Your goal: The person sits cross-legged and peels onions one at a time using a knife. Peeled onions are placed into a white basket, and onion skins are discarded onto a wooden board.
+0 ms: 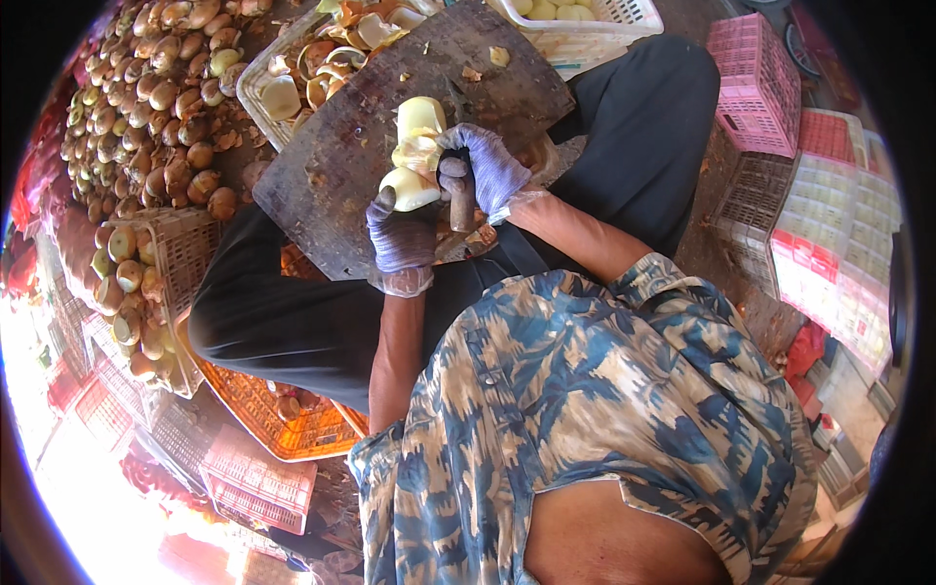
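Observation:
Gloved in purple-grey knit, my left hand [401, 230] holds a pale peeled onion [408, 189] over the near edge of a dark, stained board [322, 175]. My right hand [486, 164], in the same kind of glove, grips a knife by its dark handle [461, 205]; part of the blade shows beyond the fingers, over the board. Thin, loose onion layers [417, 151] lie between the two hands. Just beyond them is another pale onion piece [421, 118]. Small skin scraps [499, 56] are scattered on the board.
Many unpeeled onions [161, 102] are heaped at the upper left. A white basket [252, 80] of peelings and another [614, 33] of peeled onions stand beyond the board. At left are a crate [186, 241] of onions and an orange basket [292, 446]. Pink crates [757, 84] stand right.

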`<state>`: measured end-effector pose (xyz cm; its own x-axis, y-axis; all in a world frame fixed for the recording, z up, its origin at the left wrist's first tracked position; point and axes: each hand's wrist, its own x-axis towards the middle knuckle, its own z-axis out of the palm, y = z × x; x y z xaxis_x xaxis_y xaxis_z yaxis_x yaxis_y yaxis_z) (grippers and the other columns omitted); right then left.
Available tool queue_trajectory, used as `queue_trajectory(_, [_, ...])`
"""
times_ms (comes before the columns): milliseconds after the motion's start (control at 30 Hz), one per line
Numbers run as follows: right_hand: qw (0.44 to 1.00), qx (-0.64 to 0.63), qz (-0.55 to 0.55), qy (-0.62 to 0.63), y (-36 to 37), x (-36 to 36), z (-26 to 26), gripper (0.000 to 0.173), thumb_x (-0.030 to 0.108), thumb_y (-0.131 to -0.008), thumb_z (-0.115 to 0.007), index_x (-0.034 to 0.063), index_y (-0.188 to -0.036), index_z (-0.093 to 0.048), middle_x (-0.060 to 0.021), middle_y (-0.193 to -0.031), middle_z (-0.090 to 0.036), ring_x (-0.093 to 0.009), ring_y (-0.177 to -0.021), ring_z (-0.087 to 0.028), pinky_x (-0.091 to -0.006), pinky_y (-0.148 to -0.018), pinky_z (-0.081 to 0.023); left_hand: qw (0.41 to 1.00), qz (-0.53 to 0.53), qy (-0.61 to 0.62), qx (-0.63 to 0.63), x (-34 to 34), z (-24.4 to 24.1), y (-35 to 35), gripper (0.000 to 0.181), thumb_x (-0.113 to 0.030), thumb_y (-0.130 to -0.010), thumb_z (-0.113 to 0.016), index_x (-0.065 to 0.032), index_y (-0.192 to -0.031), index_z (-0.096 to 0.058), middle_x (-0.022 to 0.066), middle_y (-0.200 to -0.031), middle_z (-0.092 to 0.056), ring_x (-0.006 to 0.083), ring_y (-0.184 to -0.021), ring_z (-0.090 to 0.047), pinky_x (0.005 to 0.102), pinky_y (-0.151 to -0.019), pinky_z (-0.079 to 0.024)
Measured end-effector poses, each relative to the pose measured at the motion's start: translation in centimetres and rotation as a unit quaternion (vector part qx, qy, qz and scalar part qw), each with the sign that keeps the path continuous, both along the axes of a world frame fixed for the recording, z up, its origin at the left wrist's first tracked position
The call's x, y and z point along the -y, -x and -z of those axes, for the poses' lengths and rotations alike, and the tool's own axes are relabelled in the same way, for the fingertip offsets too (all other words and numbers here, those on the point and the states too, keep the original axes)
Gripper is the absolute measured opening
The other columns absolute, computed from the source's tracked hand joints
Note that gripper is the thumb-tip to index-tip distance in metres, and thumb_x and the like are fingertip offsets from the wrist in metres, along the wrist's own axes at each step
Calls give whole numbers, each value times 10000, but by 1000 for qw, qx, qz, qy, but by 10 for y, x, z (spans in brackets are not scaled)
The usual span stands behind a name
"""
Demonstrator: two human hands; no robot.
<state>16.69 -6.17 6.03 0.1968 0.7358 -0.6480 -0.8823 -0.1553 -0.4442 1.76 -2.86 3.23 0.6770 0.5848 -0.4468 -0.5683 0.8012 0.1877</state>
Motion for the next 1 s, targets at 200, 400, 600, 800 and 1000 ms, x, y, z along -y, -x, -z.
queue_trajectory(200, [995,-93,14,-16,-3,1,0,227,252,-931,-436,121,-756,-498,12,-528,-392,-123,-467,-408,-247,-467,-398,999,-33,23,-33,5,-3,2,667,-300,-714,-730,33,-1240,-492,176,-1193,-568,320,-1107,-547,453,-1002,-434])
queue_trajectory(400, [993,-103,48,-17,-24,-8,-10,245,255,-937,-464,117,-743,-523,28,-528,-387,-122,-465,-397,-247,-485,-401,995,-64,39,63,-8,-8,11,657,-326,-768,-695,64,-1245,-468,228,-1232,-548,382,-1169,-529,491,-970,-480])
queue_trajectory(600, [988,-121,-11,-97,-31,-7,-3,228,249,-905,-480,121,-721,-520,33,-513,-375,-120,-448,-373,-250,-473,-379,993,-99,-19,-60,-13,1,17,684,-348,-796,-664,70,-1281,-422,246,-1287,-504,396,-1194,-495,507,-1009,-424])
queue_trajectory(800, [991,82,-88,-55,-41,-5,-4,244,269,-929,-507,72,-824,-605,2,-593,-521,-124,-506,-505,-279,-484,-424,982,-188,20,2,-34,-4,42,650,-348,-798,-679,24,-1278,-449,213,-1264,-533,393,-1173,-489,516,-1026,-387])
queue_trajectory(1000, [576,752,-317,-46,5,-8,-49,295,265,-953,-520,45,-1144,-563,-141,-688,-634,-311,-637,-645,-401,-569,-527,977,-196,-35,-82,-26,-4,46,507,-235,-821,-690,27,-1214,-505,181,-1225,-567,328,-1162,-526,456,-1045,-398])
